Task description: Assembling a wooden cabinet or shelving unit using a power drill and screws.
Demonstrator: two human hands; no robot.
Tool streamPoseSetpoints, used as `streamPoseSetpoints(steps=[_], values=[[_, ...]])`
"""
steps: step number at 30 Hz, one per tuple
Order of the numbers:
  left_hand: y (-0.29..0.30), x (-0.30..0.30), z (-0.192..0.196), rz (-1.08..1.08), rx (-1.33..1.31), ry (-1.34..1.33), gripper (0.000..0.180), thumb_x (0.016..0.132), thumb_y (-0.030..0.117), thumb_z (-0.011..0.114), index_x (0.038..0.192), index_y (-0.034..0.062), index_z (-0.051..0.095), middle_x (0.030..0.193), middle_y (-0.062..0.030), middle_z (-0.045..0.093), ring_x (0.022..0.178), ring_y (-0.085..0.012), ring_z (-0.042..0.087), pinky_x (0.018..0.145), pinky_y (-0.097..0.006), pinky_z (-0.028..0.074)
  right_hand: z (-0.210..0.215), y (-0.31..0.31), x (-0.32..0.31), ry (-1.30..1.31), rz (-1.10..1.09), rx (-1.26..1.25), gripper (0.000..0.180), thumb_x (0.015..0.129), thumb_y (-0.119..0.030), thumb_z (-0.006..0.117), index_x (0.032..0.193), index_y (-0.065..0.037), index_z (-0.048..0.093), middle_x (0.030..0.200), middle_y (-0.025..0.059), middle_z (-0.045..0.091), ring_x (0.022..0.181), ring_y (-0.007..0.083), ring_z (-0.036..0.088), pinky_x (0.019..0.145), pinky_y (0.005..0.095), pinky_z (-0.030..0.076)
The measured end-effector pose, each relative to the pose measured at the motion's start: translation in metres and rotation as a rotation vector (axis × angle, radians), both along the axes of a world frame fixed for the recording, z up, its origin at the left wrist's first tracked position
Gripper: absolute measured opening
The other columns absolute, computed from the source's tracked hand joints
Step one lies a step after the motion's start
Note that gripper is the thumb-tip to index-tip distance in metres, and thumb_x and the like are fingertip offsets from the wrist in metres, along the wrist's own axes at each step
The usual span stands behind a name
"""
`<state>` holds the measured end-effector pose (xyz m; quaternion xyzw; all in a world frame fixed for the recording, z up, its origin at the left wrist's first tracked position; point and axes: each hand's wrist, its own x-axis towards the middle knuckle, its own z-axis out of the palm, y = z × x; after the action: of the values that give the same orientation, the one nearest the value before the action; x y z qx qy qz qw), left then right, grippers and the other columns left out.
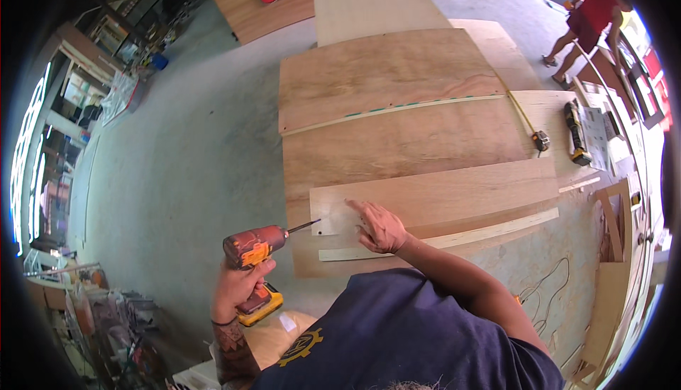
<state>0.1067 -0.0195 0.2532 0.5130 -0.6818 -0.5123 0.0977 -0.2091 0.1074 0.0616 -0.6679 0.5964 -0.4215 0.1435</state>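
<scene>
My left hand (237, 287) is wrapped around the handle of a red-and-yellow cordless drill (257, 246). Its long, thin bit (303, 226) points right, with the tip over the left end of a pale plywood strip (440, 195). A small dark spot (320, 233) shows near that end's lower corner. My right hand (379, 228) rests at the strip's left part, index finger stretched out and the other fingers partly bent; I see nothing held in it. Beneath the strip lies a large plywood sheet (397, 149). A narrow wooden batten (454, 236) lies along its near side.
Another batten (397, 111) crosses the sheet. At right are a tape measure (540, 140) with its blade out and a black-and-yellow power tool (576, 134). A cord (546, 294) lies on the floor. A person in red (596, 14) bends over at far right.
</scene>
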Motion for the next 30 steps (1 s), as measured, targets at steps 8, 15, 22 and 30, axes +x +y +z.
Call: streamPoseSetpoints(steps=[8, 15, 22, 30], values=[[0.022, -0.02, -0.052, 0.012, 0.133, 0.379, 0.027, 0.099, 0.023, 0.08, 0.112, 0.0011, 0.074, 0.082, 0.0016, 0.067, 0.063, -0.0056, 0.06, 0.058, -0.024, 0.051, -0.003, -0.015, -0.007, -1.0, -0.357, 0.025, 0.023, 0.105, 0.005, 0.045, 0.123, 0.0, 0.057, 0.099, 0.0109, 0.07, 0.093, 0.0241, 0.07, 0.088, 0.0393, 0.058], [0.048, -0.056, -0.049, -0.114, 0.246, 0.483, 0.027, 0.099, 0.021, 0.079, 0.112, -0.0005, 0.072, 0.082, 0.0011, 0.068, 0.064, -0.0055, 0.061, 0.06, -0.024, 0.051, 0.048, 0.029, -0.013, -1.901, -0.2, 0.009, 0.012, 0.112, -0.016, 0.059, 0.114, -0.007, 0.065, 0.122, 0.0127, 0.074, 0.114, 0.0223, 0.073, 0.105, 0.0367, 0.059], [0.09, -0.126, -0.037, -0.196, 0.181, 0.436, 0.025, 0.096, 0.017, 0.08, 0.113, -0.0008, 0.073, 0.087, -0.0009, 0.072, 0.066, -0.0066, 0.063, 0.062, -0.026, 0.054, 0.05, 0.08, -0.069, -1.965, -0.188, -0.09, 0.014, 0.111, -0.022, 0.06, 0.112, -0.01, 0.067, 0.119, 0.0069, 0.076, 0.105, 0.0164, 0.075, 0.093, 0.0338, 0.064], [0.176, -0.252, -0.043, -0.226, 0.165, 0.396, 0.024, 0.096, 0.017, 0.08, 0.112, -0.0009, 0.074, 0.091, -0.0027, 0.074, 0.067, -0.0076, 0.064, 0.063, -0.026, 0.054, 0.034, 0.175, -0.193, -1.957, -0.213, -0.1, 0.013, 0.111, -0.022, 0.061, 0.11, -0.011, 0.066, 0.116, 0.0073, 0.077, 0.102, 0.0159, 0.077, 0.089, 0.0329, 0.065]])
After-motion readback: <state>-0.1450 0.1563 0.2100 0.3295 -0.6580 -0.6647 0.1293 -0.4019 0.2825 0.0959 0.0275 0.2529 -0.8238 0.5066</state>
